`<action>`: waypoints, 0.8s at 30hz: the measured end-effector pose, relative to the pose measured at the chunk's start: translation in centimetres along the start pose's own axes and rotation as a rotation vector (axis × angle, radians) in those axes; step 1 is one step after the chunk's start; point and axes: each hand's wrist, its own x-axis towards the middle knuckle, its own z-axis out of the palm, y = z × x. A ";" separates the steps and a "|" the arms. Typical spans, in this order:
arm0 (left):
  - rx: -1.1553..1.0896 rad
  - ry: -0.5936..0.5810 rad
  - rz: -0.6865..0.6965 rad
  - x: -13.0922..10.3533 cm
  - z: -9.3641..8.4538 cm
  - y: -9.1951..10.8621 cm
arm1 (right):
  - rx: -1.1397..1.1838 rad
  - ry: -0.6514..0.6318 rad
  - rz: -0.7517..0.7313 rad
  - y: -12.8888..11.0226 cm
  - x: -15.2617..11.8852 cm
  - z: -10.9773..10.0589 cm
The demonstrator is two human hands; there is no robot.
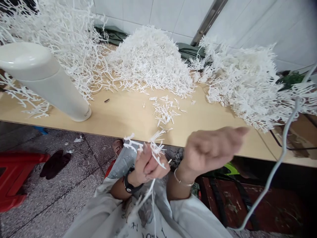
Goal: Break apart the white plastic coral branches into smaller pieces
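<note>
My left hand [153,165] is closed around a white plastic branch [131,142] in front of the table edge. Spiky white tips [157,145] stick out above its fingers, and thin white stems hang below it. To the right, my right hand [210,150] is raised over the table edge, blurred, its fingers curled together and pointing right. Whatever it might hold is hidden. Several small white spiky pieces [164,112] lie loose on the tabletop [121,109] beyond my hands.
Behind stand a central heap of white spiky pieces [153,59], a branch pile [66,43] at left and another pile [245,79] at right. A white bottle [54,86] stands at left. A grey cable [277,165] hangs at right; a red stool [17,178] is on the floor.
</note>
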 end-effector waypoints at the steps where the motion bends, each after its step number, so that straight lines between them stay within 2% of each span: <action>1: -0.027 -0.005 0.020 0.1 0.2 -0.2 | -0.064 0.103 -0.045 0.1 1.1 -0.5; 2: -0.013 -0.004 0.023 0.2 0.2 -0.2 | -0.111 0.198 -0.132 0.4 2.2 -1.0; 4: 0.061 0.011 0.009 0.1 0.0 0.1 | -0.279 0.236 -0.208 1.5 3.9 -2.0; 7: 0.124 0.045 -0.046 -0.2 -0.6 1.1 | -0.754 -0.003 -0.097 3.5 4.7 -2.9; 9: 0.170 0.055 -0.141 -0.5 -0.9 1.8 | -0.930 -0.112 -0.030 3.9 4.4 -3.1; 11: 0.197 0.058 -0.249 -0.6 -1.2 2.3 | -0.808 -0.215 0.009 3.2 3.7 -2.8; 14: 0.273 0.083 -0.364 -0.7 -1.4 2.8 | -0.420 -0.563 0.045 1.0 2.5 -1.8; 16: 0.389 0.130 -0.436 -0.7 -1.5 3.1 | -0.306 -0.725 0.019 0.0 1.7 -1.0; 18: 0.494 0.176 -0.506 -0.8 -1.4 3.6 | -0.303 -0.762 -0.020 -0.4 0.9 -0.4; 21: 0.590 0.204 -0.572 -1.1 -1.0 4.4 | -0.268 -0.730 -0.048 -0.1 -0.1 0.1; 24: 0.626 0.181 -0.620 -1.7 -0.6 5.1 | -0.097 -0.666 0.013 0.2 -1.0 0.2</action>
